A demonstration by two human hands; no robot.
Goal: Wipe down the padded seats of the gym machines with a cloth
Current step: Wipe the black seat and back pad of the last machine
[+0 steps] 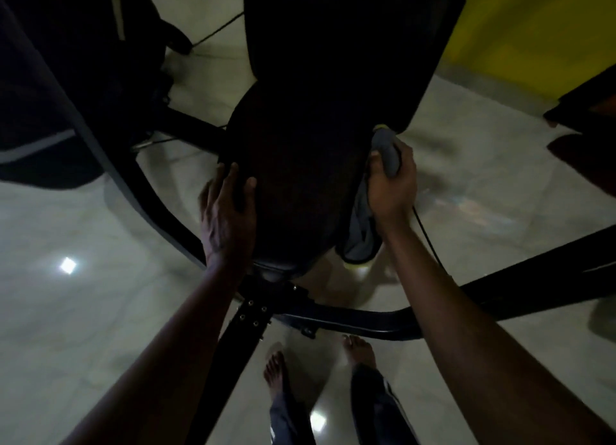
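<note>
Pale floor (100,311) below — our left grip (228,216) rests wide on the seat's (300,194) nine-o'clock edge; right grip (391,186) clutches the cloth (388,156).

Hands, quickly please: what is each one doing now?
Left hand: open, fingers resting on the padded seat.
Right hand: closed around the grey cloth.

Left hand (226,211) rests on seat (293,184); right hand (391,188) grips cloth (388,153).

The seat (293,191) is in the middle. The left hand (226,218) rests on its left side. The right hand (391,184) holds the cloth (386,151) against its right side.
</note>
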